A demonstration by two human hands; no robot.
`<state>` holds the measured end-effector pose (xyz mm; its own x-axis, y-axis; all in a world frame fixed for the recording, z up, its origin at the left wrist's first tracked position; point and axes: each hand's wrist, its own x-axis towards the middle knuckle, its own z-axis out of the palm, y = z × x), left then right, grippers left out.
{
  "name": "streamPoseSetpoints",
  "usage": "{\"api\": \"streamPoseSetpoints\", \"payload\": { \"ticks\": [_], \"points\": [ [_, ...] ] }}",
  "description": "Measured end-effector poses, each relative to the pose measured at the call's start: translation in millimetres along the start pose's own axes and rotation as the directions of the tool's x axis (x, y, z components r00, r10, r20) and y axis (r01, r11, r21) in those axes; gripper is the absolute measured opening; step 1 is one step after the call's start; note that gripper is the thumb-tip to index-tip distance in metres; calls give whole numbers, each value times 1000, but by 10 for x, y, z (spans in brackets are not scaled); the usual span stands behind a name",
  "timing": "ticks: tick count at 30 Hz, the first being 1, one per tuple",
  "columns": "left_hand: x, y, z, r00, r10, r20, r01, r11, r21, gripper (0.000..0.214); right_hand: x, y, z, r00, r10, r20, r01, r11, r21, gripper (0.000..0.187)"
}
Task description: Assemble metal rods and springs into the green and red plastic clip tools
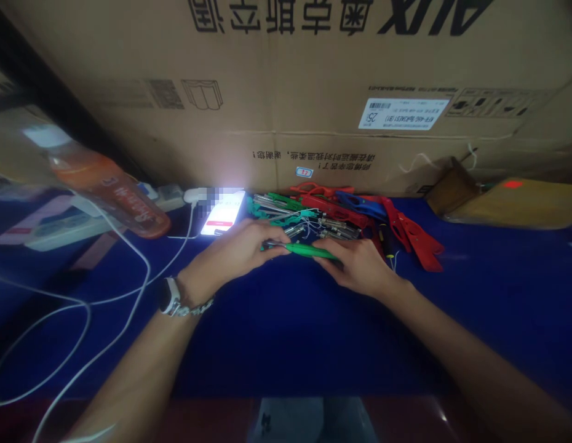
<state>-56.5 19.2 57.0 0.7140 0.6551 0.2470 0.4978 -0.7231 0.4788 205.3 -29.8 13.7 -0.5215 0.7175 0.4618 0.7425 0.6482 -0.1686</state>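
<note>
A long green plastic piece [309, 250] with a dark metal end spans the gap between my two hands; its exact kind is unclear. At its metal end, my left hand [256, 243] pinches it with the fingers closed. The fingers of my right hand [360, 261] close round the other end of the green piece. Just beyond my hands lies a heap of red plastic pieces [332, 209], a blue piece [364, 205], green pieces [286, 202] and silver metal parts [339, 229]. A black and yellow screwdriver-like tool [386, 241] lies right of my right hand.
A large cardboard box [277, 104] stands like a wall behind the blue tabletop [286, 332]. A lit phone [224, 212], a drink bottle [111, 191], a power strip [74, 221] and a looping white cable [145, 264] are at left. A brown-yellow container [512, 200] sits at right.
</note>
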Motion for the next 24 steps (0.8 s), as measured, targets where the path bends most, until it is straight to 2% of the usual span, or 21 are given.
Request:
{"api": "streamPoseSetpoints", "payload": {
  "ticks": [6,9,14,18,21,24],
  "points": [
    [10,0,65,999,-31,13,32,998,-51,14,0,-28,-35,995,28,97,-28,1000,-2,23],
    [22,16,78,999,-12,30,15,997,-76,12,15,-61,-48,993,46,110,-43,999,-22,24],
    [36,43,44,998,5,65,-4,1000,-28,13,93,-163,-42,991,54,121,-49,998,-42,30],
    [62,15,87,992,37,117,-37,999,3,13,155,-265,-25,983,92,157,-86,995,-42,31],
    [87,17,137,991,53,124,-60,996,60,13,179,-289,-14,977,107,183,-115,993,34,31],
    [94,96,103,998,62,24,-65,990,126,12,191,-259,-20,964,153,216,-197,961,196,22]
  ]
}}
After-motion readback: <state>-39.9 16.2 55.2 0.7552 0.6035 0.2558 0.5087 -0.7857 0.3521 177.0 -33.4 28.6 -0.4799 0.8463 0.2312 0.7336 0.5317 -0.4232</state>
